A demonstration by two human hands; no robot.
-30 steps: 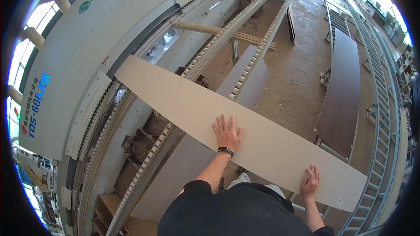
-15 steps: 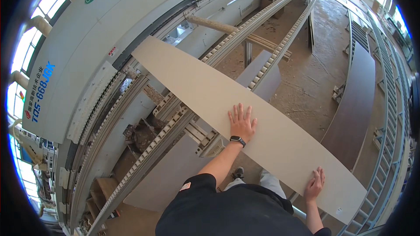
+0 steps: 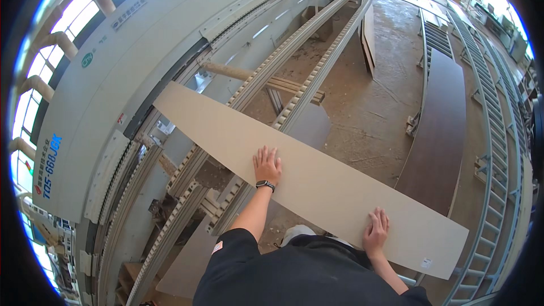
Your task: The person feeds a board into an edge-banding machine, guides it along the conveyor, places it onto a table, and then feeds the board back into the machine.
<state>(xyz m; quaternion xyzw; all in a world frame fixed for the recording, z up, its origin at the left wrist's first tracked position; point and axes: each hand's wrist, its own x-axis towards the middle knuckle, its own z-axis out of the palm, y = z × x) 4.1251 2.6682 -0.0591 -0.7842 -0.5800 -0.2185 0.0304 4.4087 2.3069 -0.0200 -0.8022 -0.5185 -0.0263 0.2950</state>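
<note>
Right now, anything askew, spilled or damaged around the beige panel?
Pale debris litters the brown floor between the conveyor rails, which looks untidy. The beige panel under the left hand and right hand shows no visible damage; its bowed edges are probably fisheye distortion.

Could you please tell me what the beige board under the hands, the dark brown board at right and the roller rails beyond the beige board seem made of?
Beige board: probably wood-based panel, smooth matt finish; flat, evenly coloured face.
Dark brown board: perhaps similar panel, faint sheen; its core cannot be told.
Roller rails: likely grey metal, from their straight profiles; pale rollers, possibly plastic.
</note>
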